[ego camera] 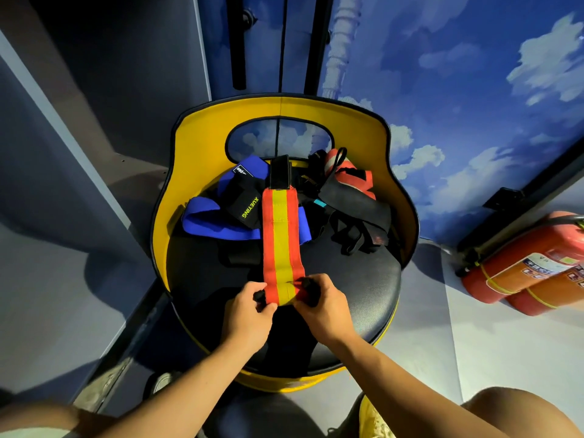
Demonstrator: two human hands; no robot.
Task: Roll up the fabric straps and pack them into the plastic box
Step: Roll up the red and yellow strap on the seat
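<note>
Red-and-yellow strap (282, 241): both hands, left (248, 314) and right (322, 306), pinch its near end with curled fingers.

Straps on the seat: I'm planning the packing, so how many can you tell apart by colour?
Red-and-yellow strap, gripped by left hand and right hand: 1
Blue straps: 2
Red-and-black strap: 1
Black straps: tangled, uncountable
Total: 4 distinguishable

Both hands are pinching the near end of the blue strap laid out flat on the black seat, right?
Not the blue one. In the head view both hands, left and right, pinch the near end of the red-and-yellow strap laid out on the black seat.
</note>
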